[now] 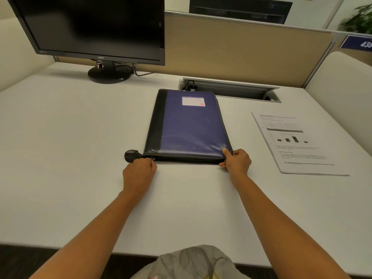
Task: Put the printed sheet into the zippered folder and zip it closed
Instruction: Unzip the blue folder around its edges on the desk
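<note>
Because both hands work at the near edge of the folder, we begin there. The left hand (138, 168) has its fingers curled at the near-left corner, with the fingertips at the zipper pull (152, 158). The hand hides the contact, so we cannot tell whether the pull is actually pinched. The right hand (237, 161) pinches the near-right corner of the zippered folder (191, 127), thumb on the blue cover and fingers curled against the edge below.

The folder lies flat on the table (80, 127), cover down, and its near edge looks zipped. A round black tab (131, 156) projects from the corner just beside the left hand. The printed sheet (298, 141) lies flat on the table to the right, well apart from the folder and touched by neither hand. We judge that the opening step is in hand and insertion has not begun.

Hazards from here:

- Folder slip. If the right hand loosens its grip while the pull is drawn, the folder is likely to slide or turn on the smooth table.
- Zipper jam. A pull drawn at an angle at the corner may bind in the cover material.
- Sheet damage. If the zipper is only partly opened, the sheet may crease or catch in the teeth on entry or on closing.
- Sheet displacement. The sheet lies near the right table edge, so a careless sweep of the arm could push it off.
</note>
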### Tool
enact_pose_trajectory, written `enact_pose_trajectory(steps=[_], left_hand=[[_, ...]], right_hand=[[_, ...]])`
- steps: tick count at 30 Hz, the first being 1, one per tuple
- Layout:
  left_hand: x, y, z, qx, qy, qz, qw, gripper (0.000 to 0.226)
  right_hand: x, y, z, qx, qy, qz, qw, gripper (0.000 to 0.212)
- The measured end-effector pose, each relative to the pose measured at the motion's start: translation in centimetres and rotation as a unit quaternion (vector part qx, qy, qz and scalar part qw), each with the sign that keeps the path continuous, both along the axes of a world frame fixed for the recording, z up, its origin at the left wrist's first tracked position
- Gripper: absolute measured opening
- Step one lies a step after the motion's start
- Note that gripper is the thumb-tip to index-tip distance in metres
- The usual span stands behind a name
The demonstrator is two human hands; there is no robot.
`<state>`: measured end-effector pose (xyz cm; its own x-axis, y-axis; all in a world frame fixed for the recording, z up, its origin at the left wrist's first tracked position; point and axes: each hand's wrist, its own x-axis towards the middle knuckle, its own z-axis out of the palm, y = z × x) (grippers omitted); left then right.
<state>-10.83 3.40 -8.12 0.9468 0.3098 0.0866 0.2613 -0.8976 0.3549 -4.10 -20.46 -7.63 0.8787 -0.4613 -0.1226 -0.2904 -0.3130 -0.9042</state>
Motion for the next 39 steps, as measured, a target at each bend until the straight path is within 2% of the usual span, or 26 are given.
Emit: enact_pose_trajectory(steps=[14,22,27,31,39], left_hand=[[-0.6,0.3,0.1,-0.004,-0.015,-0.016,1.0,0.029],[-1.0,0.7,0.2,-0.023,-0.043,-0.044,0.998,0.03],[-0.9,1.0,0.4,-0.022,-0.039,-0.02,0.999,0.03],[-0.7,0.9,0.1,0.001,-0.023,0.001,1.0,0.028],[-0.3,0.2,0.2,0.052,-0.01,0.011,0.999,0.034]], right_hand=[[0.2,0.0,-0.2,-0.01,-0.002,-0.013,1.0,0.034],[0.2,0.1,-0.2,-0.004,-0.002,-0.007,1.0,0.026],[0.1,0.1,-0.2,-0.004,-0.002,-0.002,1.0,0.026],[0.1,0.0,-0.4,-0.014,0.0,0.001,1.0,0.033],[-0.2,0.3,-0.2,-0.025,0.001,0.014,1.0,0.027]])
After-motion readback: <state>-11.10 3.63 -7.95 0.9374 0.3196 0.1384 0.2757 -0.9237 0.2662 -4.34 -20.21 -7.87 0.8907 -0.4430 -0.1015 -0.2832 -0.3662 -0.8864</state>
